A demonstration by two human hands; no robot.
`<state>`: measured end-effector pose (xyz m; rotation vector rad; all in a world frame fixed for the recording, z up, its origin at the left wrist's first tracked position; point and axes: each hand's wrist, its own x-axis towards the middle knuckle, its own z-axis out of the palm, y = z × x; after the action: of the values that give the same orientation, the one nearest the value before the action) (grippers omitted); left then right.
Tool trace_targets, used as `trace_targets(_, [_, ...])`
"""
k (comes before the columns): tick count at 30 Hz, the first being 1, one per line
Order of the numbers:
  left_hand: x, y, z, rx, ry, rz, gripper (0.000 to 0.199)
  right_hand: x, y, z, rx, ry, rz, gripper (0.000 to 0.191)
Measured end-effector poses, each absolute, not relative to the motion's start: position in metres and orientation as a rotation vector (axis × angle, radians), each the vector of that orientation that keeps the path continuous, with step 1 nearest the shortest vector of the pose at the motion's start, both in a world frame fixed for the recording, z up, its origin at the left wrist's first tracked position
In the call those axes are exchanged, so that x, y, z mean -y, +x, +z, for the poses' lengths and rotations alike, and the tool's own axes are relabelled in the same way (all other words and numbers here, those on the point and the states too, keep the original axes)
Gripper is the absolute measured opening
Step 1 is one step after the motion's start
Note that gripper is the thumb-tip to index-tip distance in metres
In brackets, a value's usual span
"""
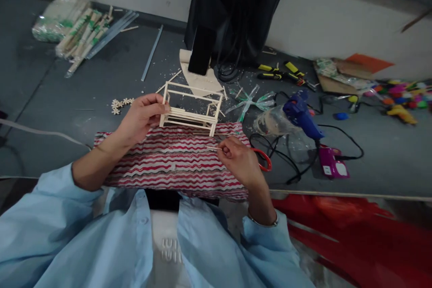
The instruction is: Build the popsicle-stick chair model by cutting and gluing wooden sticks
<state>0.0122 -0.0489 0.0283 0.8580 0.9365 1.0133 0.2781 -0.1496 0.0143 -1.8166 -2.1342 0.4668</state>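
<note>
My left hand [143, 116] pinches the left end of a small frame [191, 116] built from thin pale wooden sticks. The frame is held upright above the near edge of the table, over a red-and-white wavy-striped cloth [175, 162]. Between the closed fingertips of my right hand [236, 157] is a short, thin pale stick [213, 148], pointing left just below the frame's right leg. A gap separates that stick from the frame. Red-orange scissor handles [263, 159] lie beside my right hand, partly hidden.
A blue glue gun [302, 114] rests on a clear bottle [273, 121], its cable running to a purple power adapter [333, 162]. Behind the frame a phone [201, 51] leans on a black bag [232, 13]. Pliers [280, 74], wooden snowflakes [120, 105] and bundled sticks [84, 36] lie around.
</note>
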Motion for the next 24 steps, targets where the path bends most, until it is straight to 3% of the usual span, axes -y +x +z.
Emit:
trace_targets(4, [0.049,0.012,0.029,-0.962,0.846,1.019,0.019,0.162,0.288,0.026,1.997,-1.792,0.287,0.015])
trace_targets(7, [0.050,0.013,0.029,-0.957,0.850,1.025,0.018,0.167,0.313,0.053,1.741,-1.812,-0.228,0.028])
trace_targets(10, [0.051,0.013,0.029,-0.928,0.841,1.028,0.018,0.156,0.347,0.075,1.571,-1.928,-0.640,0.060])
trace_targets(13, [0.051,0.014,0.028,-0.914,0.836,1.025,0.017,0.136,0.376,0.078,1.600,-2.113,-0.513,0.083])
trace_targets(24, [0.050,0.016,0.029,-0.904,0.846,1.000,0.024,0.114,0.400,0.064,1.403,-2.309,-0.232,0.062])
